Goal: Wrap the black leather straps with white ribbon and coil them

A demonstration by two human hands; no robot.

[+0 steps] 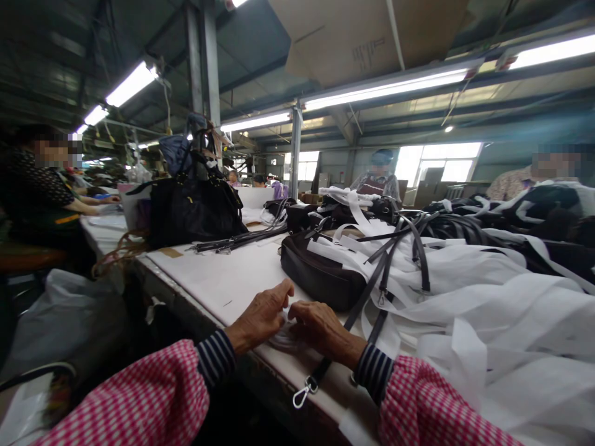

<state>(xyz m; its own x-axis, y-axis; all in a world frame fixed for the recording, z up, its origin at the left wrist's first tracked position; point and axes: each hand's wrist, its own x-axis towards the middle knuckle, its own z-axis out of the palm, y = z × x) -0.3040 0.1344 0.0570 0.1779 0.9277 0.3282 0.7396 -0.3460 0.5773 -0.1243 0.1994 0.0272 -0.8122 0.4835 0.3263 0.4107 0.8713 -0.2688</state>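
Observation:
Near the table's front edge, my left hand is closed, its fingers bent and pressed together. Close beside it, my right hand curls its fingers inward, also closed. Between them is a thin white strip, looped on the table and gripped by both hands; my fingers partly hide it. Just behind my hands lies a black bag with white strips over it. A black strap passes under my right forearm, its silver snap hook hanging at the table's edge.
White fabric strips heap over the right side, with black straps among them. A large black bag stands at the back left of the white table. A person sits at far left; others are across the table.

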